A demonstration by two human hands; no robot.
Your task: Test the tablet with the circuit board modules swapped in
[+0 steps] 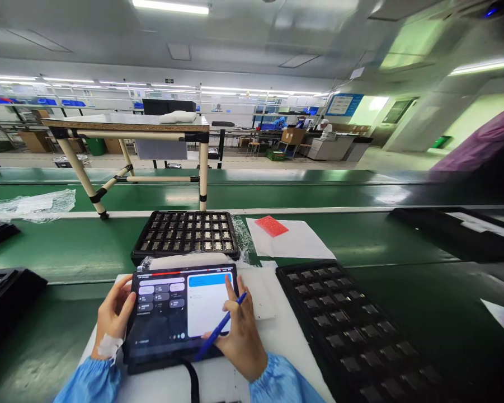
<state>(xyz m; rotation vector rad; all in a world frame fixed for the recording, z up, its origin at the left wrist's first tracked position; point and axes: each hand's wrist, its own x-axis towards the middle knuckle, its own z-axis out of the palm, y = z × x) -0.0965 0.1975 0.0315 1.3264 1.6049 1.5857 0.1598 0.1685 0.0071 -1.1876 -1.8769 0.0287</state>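
A dark tablet [168,322] with a lit screen lies tilted on a white sheet [277,336] in front of me. My left hand [113,319] grips the tablet's left edge; a white bandage wraps the wrist. My right hand [239,330] rests on the tablet's right side. It holds a blue pen [220,327] between its fingers while the index finger touches the screen's white panel. Both arms wear light blue sleeves. A black cable [192,380] leaves the tablet's lower edge.
A black tray of small parts [187,234] sits beyond the tablet, another black tray [352,330] to its right. White paper with a red card [271,225] lies behind. More black trays are at left [4,291] and right [453,229]. A pipe-frame table [130,129] stands on the green bench. A purple-sleeved person [482,145] is at right.
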